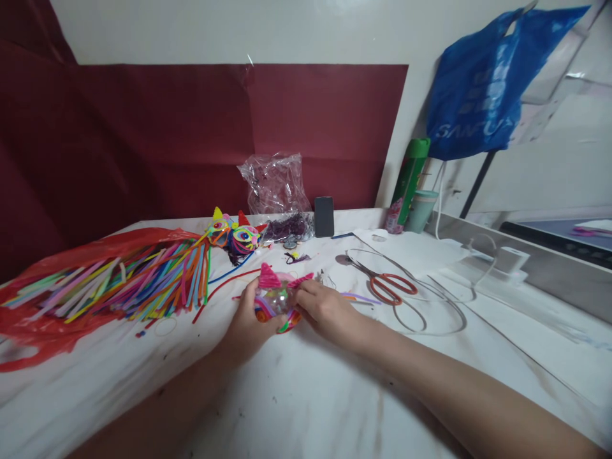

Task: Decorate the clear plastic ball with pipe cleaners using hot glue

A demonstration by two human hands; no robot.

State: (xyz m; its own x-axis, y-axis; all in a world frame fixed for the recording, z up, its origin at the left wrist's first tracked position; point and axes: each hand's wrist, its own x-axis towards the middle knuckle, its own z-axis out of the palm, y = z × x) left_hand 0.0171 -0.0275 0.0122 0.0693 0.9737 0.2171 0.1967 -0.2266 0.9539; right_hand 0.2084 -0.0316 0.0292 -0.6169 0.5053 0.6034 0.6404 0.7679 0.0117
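Between my hands is a clear round craft ball (279, 302) with pink fuzzy ears on top and coloured pipe cleaners around its lower part. My left hand (251, 328) wraps its left side, with the thumb across the front. At the right ear and edge, the fingers of my right hand (325, 311) are pinched together and hide that part of the ball. Red pipe cleaners (217, 288) lie just left of it. Scissors with orange-red handles (389, 288) rest to the right of my right hand.
Many coloured pipe cleaners (157, 277) lie on a red plastic bag (43, 335) at left. Two decorated eared figures (245, 238) stand behind. A phone (324, 218), clear plastic bag (280, 185), green can (410, 178), cup (421, 211) and looping cable (463, 315) are also around.
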